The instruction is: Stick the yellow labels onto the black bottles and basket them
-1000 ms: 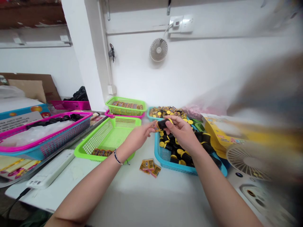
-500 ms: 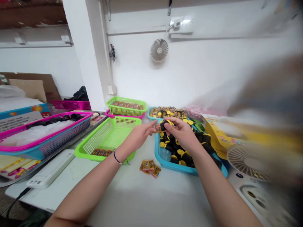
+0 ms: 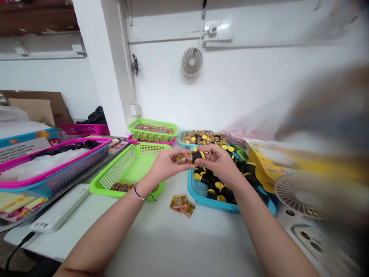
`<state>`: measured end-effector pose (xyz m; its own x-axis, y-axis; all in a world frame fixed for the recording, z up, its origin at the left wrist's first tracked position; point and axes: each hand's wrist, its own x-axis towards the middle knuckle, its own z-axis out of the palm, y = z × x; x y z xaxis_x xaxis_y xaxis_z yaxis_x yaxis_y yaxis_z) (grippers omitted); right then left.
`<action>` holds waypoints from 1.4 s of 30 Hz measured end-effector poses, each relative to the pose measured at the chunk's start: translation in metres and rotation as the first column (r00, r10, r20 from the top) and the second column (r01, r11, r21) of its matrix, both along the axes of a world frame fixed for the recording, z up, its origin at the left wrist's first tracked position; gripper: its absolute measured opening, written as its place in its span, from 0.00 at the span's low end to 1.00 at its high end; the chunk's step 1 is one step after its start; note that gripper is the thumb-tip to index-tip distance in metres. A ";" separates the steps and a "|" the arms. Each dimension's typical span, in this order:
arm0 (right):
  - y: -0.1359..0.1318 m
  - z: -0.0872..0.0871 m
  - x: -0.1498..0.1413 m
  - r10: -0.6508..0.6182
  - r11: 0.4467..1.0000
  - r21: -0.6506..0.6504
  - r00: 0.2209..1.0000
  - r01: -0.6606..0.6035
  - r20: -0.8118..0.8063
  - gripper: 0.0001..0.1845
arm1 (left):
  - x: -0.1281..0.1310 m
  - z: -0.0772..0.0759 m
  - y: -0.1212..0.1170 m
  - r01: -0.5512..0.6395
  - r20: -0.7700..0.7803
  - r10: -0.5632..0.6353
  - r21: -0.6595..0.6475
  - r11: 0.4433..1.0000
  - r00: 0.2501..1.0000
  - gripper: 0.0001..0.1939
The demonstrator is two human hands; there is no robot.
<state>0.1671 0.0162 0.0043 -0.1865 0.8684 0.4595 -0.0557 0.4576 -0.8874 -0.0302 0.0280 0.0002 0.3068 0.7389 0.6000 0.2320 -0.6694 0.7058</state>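
Note:
Above the near edge of the blue basket (image 3: 194,192), both hands meet at a small black cylinder with a yellow end (image 3: 198,155). My right hand (image 3: 221,163) grips its black and yellow part between thumb and fingers. From the other side, my left hand (image 3: 164,165) pinches the printed orange, see-through part (image 3: 183,158). Whether the two parts are one piece is too small to tell. Below, many black cylinders with yellow ends (image 3: 221,188) lie loose in the blue basket. Flat printed orange pieces (image 3: 181,204) lie on the table between the baskets.
Left of the hands stands a green basket (image 3: 99,186) with a row of printed pieces at its near end. Filled baskets, one green (image 3: 152,134) and one blue, stand behind. A white power bank (image 3: 62,207) lies at left; a fan (image 3: 300,196) and yellow boxes (image 3: 265,165) at right.
My left hand has shifted left and its fingers now wrap further around the printed part. The cylinder has turned more level. The view has moved slightly.

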 end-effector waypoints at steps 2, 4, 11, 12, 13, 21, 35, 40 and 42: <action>0.000 -0.002 -0.002 0.016 0.999 -0.032 0.999 -0.017 -0.028 0.23 | 0.001 -0.001 -0.002 -0.063 -0.014 0.066 0.129 0.990 0.998 0.20; 0.000 -0.005 -0.005 0.022 0.998 -0.057 1.000 -0.023 -0.017 0.24 | 0.001 -0.001 -0.004 -0.080 -0.072 0.100 0.239 0.968 0.992 0.17; -0.006 -0.001 -0.010 -0.103 0.995 0.026 0.983 0.100 0.153 0.26 | -0.001 0.004 -0.007 0.125 -0.096 -0.120 0.048 0.991 0.988 0.20; -0.008 0.001 -0.009 -0.099 0.995 0.041 0.983 0.093 0.157 0.26 | -0.001 0.005 -0.007 0.131 -0.083 -0.130 0.004 0.991 0.988 0.23; -0.010 0.003 -0.008 -0.081 0.996 0.041 0.984 0.075 0.157 0.25 | -0.001 0.006 -0.008 0.122 -0.080 -0.124 -0.026 0.992 0.989 0.26; -0.019 0.012 -0.003 -0.012 0.992 -0.127 0.996 0.023 0.087 0.26 | -0.003 0.006 -0.010 0.019 -0.071 -0.012 0.104 0.994 0.997 0.35; -0.017 0.011 -0.006 -0.166 0.983 -0.052 0.972 0.177 0.164 0.20 | -0.004 0.009 -0.019 0.010 -0.256 0.022 0.121 0.993 0.967 0.29; -0.014 0.008 -0.003 -0.396 0.915 0.239 0.831 0.324 0.390 0.16 | 0.003 0.005 -0.021 -0.079 -0.121 0.086 0.057 0.995 0.989 0.40; -0.014 0.006 -0.002 -0.513 0.829 0.426 0.797 0.362 0.319 0.16 | 0.006 0.005 -0.021 -0.063 0.027 0.064 -0.029 0.998 0.998 0.47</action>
